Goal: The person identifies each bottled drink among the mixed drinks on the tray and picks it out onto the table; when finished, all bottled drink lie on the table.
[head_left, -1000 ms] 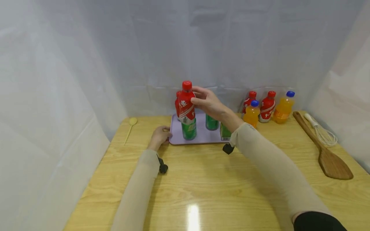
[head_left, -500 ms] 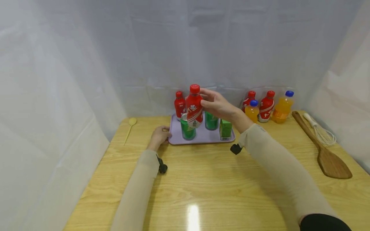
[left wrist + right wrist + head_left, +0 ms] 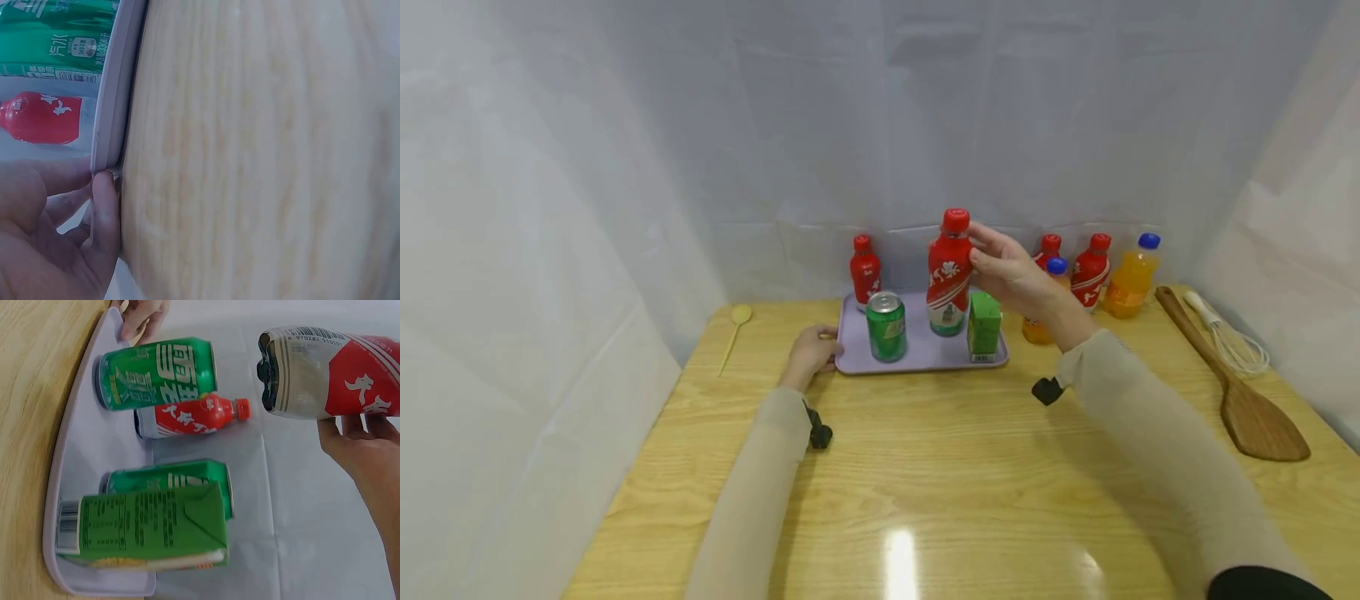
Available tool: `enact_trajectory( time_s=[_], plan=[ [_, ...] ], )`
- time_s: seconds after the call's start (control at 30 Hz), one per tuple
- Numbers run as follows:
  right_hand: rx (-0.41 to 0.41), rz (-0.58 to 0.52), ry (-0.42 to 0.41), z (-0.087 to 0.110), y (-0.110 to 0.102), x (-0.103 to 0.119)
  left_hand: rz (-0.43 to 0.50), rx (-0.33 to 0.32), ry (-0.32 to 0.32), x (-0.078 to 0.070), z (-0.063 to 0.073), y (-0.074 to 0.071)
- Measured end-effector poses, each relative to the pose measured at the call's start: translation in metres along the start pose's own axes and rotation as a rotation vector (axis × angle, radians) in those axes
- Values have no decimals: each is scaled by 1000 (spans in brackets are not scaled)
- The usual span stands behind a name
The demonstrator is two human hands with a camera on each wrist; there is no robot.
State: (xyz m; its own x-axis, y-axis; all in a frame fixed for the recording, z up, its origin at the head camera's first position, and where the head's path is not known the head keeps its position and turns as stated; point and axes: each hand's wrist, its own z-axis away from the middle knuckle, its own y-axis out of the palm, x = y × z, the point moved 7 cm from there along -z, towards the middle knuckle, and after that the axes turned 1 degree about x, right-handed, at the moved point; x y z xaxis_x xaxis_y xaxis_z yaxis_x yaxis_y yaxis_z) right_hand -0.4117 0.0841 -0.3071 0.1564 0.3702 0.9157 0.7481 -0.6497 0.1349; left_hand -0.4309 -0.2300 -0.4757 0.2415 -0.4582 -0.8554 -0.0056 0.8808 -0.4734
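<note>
Over the 1 o'clock part of the purple tray [image 3: 925,358], a red-capped bottle [image 3: 949,271] is hanging upright in the air, and the right hand [image 3: 1021,282] is gripping it from its 3 o'clock side, thumb and fingers spreading only as wide as the bottle. Its base is showing free of the tray in the right wrist view, while from the head it is hiding most of the rear green can [image 3: 150,477]. Down at the tray's 8 o'clock corner, the left hand [image 3: 808,354] is pinching the rim, digits lying on both sides and leaving only a narrow gap.

Inside the tray, the front green can [image 3: 887,329] is standing at 8 o'clock, a second red bottle [image 3: 865,273] is standing at 11, and a green carton [image 3: 983,327] is holding the 4 o'clock spot. Out at 3 o'clock, beyond the tray, an orange bottle [image 3: 1037,332] is peeking from behind the right hand, with two more red bottles [image 3: 1090,271] standing around 2. Way over at 9, a yellow spoon [image 3: 741,315] is lying on the table [image 3: 925,467].
</note>
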Motion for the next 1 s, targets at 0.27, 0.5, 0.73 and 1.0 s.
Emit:
enact_trajectory(
  time_s=[0.27, 0.5, 0.73, 1.0],
  plan=[
    [-24, 1, -37, 26, -20, 22, 9, 7, -3, 1, -4, 0],
    [-42, -43, -109, 48, -39, 35, 3, 11, -17, 1, -7, 1],
    [-154, -86, -208, 74, -66, 40, 9, 13, -16, 0, -8, 1],
    [-259, -168, -253, 107, -95, 40, 13, 20, -4, 0, -6, 3]
  ],
)
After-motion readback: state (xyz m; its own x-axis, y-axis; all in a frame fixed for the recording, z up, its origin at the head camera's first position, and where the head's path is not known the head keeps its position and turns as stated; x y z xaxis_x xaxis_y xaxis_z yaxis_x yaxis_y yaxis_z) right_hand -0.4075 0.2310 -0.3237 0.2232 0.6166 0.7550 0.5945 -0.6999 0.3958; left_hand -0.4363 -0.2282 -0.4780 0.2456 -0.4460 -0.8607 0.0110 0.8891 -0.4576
